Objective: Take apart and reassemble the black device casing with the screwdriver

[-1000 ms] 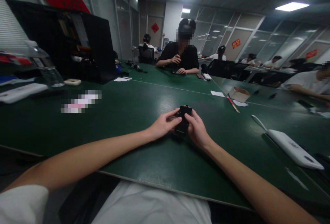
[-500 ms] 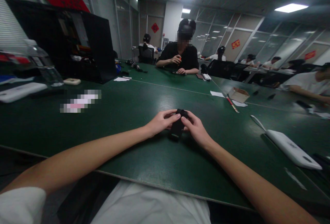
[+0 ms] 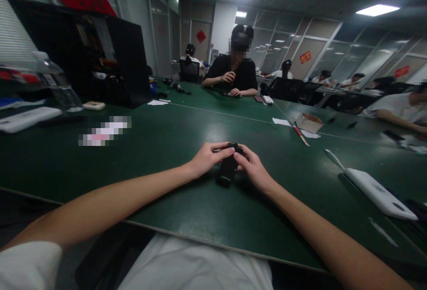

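A small black box-shaped device (image 3: pixel 228 170) with pale lettering near its lower end is held between my two hands, just above the table. My left hand (image 3: pixel 208 159) is closed on its upper left side, thumb lying across the top face. On the upper right side my right hand (image 3: pixel 252 164) grips it, its thumb close to the left thumb tip. A round black part (image 3: pixel 235 146) shows at the device's far end. The fingers beneath are mostly hidden.
On the green table (image 3: pixel 187 205), a white power-bank-like block (image 3: pixel 380 192) with a strap lies at right. A small open box (image 3: pixel 309 122) stands farther back. At left are a water bottle (image 3: pixel 56 83) and a large black open case (image 3: pixel 130 63). A person (image 3: pixel 230 72) sits opposite.
The device's lower end has tipped slightly down toward me, and more of its far end shows between my thumbs. My left fingers have shifted a little underneath; both hands keep their grip.
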The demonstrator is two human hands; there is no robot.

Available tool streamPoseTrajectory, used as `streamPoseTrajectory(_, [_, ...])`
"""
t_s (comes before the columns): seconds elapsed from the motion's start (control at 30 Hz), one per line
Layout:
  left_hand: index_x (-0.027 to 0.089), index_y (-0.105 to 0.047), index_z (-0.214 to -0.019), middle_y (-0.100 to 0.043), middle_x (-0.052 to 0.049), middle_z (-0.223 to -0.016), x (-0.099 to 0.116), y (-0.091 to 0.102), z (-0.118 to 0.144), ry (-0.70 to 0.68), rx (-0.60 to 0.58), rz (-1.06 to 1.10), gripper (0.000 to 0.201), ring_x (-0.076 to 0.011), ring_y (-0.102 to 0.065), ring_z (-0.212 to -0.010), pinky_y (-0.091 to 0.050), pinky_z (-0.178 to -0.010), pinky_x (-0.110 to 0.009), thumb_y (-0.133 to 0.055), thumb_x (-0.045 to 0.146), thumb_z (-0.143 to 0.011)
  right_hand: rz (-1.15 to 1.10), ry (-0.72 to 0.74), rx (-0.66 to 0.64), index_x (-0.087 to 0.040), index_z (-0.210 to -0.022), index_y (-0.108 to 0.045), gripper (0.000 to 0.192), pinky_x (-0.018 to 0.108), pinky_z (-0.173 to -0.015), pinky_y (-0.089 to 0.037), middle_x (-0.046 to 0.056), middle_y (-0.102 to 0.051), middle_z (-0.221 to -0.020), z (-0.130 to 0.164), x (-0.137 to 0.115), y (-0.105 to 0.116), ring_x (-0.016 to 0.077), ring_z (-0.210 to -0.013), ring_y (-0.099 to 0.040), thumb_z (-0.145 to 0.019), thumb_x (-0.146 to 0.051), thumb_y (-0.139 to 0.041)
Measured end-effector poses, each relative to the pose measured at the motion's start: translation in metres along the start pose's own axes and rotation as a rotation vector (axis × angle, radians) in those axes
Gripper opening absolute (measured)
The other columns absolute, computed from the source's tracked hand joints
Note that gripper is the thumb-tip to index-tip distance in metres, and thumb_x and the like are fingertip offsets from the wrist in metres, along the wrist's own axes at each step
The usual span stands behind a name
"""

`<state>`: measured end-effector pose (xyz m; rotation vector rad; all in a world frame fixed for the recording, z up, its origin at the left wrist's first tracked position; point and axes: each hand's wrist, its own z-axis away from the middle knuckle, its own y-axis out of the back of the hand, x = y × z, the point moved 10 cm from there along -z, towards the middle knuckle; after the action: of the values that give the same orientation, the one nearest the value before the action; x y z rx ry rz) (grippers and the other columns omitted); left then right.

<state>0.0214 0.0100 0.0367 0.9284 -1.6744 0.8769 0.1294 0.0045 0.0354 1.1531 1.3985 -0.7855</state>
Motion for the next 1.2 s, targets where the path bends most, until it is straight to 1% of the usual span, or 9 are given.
streamPoseTrajectory(0.13, [0.017, -0.064, -0.126, -0.07, -0.012, -0.111, -0.006, 0.001, 0.001, 0.047, 0.014, 0.021, 0.057, -0.0237, -0.067, -0.095, -0.053, -0.077, -0.031, -0.067, 0.053, -0.082, -0.12, -0.016, 0.017, -0.025, -0.117, -0.062, 0.043, 0.027, -0.065, -0.055, 0.004, -0.069, -0.1, 0.001, 0.002, -0.001, 0.0203, -0.09, -0.067, -0.081, -0.048, -0.07])
streamPoseTrajectory(0.27, [0.026, -0.041, -0.146, -0.063, -0.014, -0.123, -0.018, -0.01, 0.004, 0.105, -0.141, 0.213, 0.079, -0.0252, -0.068, -0.098, -0.054, -0.074, -0.032, -0.06, 0.066, -0.081, -0.313, -0.021, 0.047, -0.021, -0.116, -0.063, 0.044, 0.03, -0.064, -0.056, 0.009, -0.071, -0.108, 0.001, -0.001, -0.001, 0.0233, -0.09, -0.068, -0.082, -0.049, -0.068])
streamPoseTrajectory(0.33, [0.028, -0.033, -0.149, -0.061, -0.015, -0.127, -0.019, -0.015, 0.006, 0.113, -0.205, 0.247, 0.09, -0.0261, -0.067, -0.103, -0.054, -0.077, -0.033, -0.072, 0.059, -0.074, -0.364, -0.018, 0.044, -0.02, -0.115, -0.063, 0.044, 0.031, -0.063, -0.055, 0.011, -0.07, -0.113, 0.0, -0.006, 0.0, 0.0252, -0.092, -0.069, -0.083, -0.049, -0.067])
streamPoseTrajectory(0.43, [0.026, -0.033, -0.149, -0.061, -0.015, -0.129, -0.019, -0.022, 0.009, 0.145, -0.272, 0.238, 0.101, -0.0246, -0.068, -0.103, -0.052, -0.087, -0.034, -0.088, 0.033, -0.064, -0.38, -0.029, 0.035, -0.018, -0.115, -0.064, 0.045, 0.033, -0.061, -0.055, 0.014, -0.07, -0.115, -0.001, -0.009, 0.002, 0.0275, -0.095, -0.068, -0.084, -0.051, -0.063])
streamPoseTrajectory(0.63, [0.015, -0.048, -0.137, -0.071, -0.013, -0.109, -0.019, -0.022, 0.008, 0.17, -0.275, 0.173, 0.075, -0.0227, -0.069, -0.102, -0.048, -0.092, -0.033, -0.082, 0.023, -0.071, -0.356, -0.044, 0.048, -0.017, -0.117, -0.063, 0.049, 0.035, -0.064, -0.055, 0.014, -0.073, -0.11, -0.003, -0.004, 0.006, 0.0286, -0.096, -0.069, -0.083, -0.053, -0.063])
streamPoseTrajectory(0.8, [0.014, -0.051, -0.134, -0.071, -0.013, -0.109, -0.019, -0.022, 0.008, 0.168, -0.264, 0.182, 0.071, -0.022, -0.07, -0.097, -0.051, -0.086, -0.032, -0.081, 0.019, -0.07, -0.387, -0.03, 0.037, -0.017, -0.119, -0.061, 0.046, 0.032, -0.059, -0.055, 0.015, -0.071, -0.113, -0.004, -0.003, 0.005, 0.0279, -0.095, -0.069, -0.085, -0.049, -0.063])
streamPoseTrajectory(0.93, [0.017, -0.052, -0.136, -0.068, -0.014, -0.119, -0.016, -0.024, 0.01, 0.166, -0.279, 0.211, 0.072, -0.0242, -0.07, -0.099, -0.051, -0.09, -0.035, -0.081, 0.019, -0.07, -0.346, -0.015, 0.077, -0.019, -0.112, -0.062, 0.04, 0.033, -0.061, -0.057, 0.012, -0.07, -0.115, -0.006, -0.005, 0.014, 0.0252, -0.089, -0.069, -0.082, -0.046, -0.066])
streamPoseTrajectory(1.1, [0.018, -0.051, -0.139, -0.066, -0.017, -0.124, -0.014, -0.023, 0.011, 0.173, -0.343, 0.244, 0.065, -0.0286, -0.07, -0.102, -0.051, -0.093, -0.041, -0.072, 0.028, -0.079, -0.242, -0.004, 0.133, -0.019, -0.097, -0.065, 0.033, 0.028, -0.057, -0.055, 0.007, -0.069, -0.093, -0.007, -0.004, 0.03, 0.0197, -0.076, -0.066, -0.079, -0.045, -0.07])
streamPoseTrajectory(1.2, [0.017, -0.053, -0.138, -0.068, -0.018, -0.121, -0.014, -0.022, 0.011, 0.167, -0.369, 0.246, 0.058, -0.0275, -0.071, -0.099, -0.051, -0.094, -0.042, -0.065, 0.031, -0.083, -0.232, 0.001, 0.131, -0.018, -0.094, -0.065, 0.031, 0.025, -0.053, -0.053, 0.005, -0.065, -0.085, -0.008, -0.003, 0.033, 0.017, -0.072, -0.063, -0.08, -0.045, -0.069])
